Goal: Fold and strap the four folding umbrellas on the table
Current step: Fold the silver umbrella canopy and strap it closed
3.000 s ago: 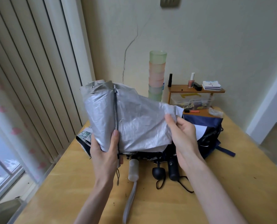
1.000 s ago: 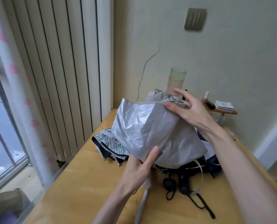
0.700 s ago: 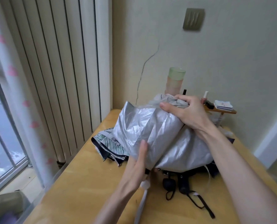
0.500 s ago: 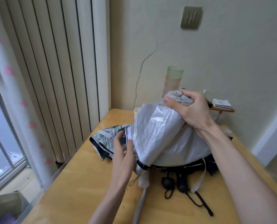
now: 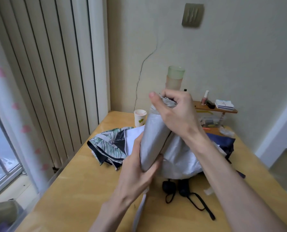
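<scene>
Silver umbrella (image 5: 153, 141) gripped between both hands' fingers (image 5: 156, 166).

Readable text: none can be made out.
paper cup (image 5: 139, 118): a green leaf-like mark on its side and reddish smears inside the rim; no letters legible.
stack of cards (image 5: 224, 104): a small dark mark on the top card, too small to read.
small bottle (image 5: 205, 98): pink with a white cap; any label is too small to tell.
patterned umbrella (image 5: 109, 146): green leaf print on pale cloth with dark edging, no words legible.
silver umbrella (image 5: 153, 141): plain cloth wherever it shows.
</scene>
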The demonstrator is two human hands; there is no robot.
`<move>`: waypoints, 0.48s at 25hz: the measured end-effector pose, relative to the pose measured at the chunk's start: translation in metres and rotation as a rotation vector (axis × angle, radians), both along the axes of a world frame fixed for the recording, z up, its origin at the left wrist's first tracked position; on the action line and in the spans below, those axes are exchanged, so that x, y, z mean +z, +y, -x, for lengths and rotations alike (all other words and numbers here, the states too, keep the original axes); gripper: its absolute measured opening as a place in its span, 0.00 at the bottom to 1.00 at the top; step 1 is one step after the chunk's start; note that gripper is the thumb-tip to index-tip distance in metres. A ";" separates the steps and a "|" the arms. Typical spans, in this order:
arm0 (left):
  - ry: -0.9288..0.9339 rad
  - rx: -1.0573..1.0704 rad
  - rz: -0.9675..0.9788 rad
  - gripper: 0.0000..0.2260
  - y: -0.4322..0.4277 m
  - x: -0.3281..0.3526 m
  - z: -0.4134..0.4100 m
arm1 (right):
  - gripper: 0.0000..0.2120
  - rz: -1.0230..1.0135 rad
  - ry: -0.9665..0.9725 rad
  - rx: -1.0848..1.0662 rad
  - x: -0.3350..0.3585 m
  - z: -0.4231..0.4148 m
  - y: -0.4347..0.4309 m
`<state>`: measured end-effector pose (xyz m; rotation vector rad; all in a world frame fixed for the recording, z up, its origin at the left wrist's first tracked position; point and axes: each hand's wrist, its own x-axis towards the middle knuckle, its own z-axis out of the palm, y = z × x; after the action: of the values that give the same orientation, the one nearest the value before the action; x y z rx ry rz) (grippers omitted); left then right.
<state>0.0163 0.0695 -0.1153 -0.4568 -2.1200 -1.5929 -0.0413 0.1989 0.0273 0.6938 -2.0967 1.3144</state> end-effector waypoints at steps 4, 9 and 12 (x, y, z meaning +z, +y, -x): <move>-0.152 -0.187 -0.194 0.19 0.003 0.009 -0.006 | 0.25 -0.002 0.001 -0.001 0.003 0.003 -0.004; -0.298 -0.224 -0.251 0.09 -0.002 0.006 0.000 | 0.26 0.025 0.027 -0.058 0.004 0.016 0.004; -0.233 -0.068 -0.242 0.08 0.004 0.002 0.003 | 0.26 0.031 0.005 -0.072 0.002 0.016 0.003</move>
<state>0.0134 0.0739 -0.1134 -0.2764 -2.0535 -1.9965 -0.0569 0.2016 0.0292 0.6028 -2.0735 1.3016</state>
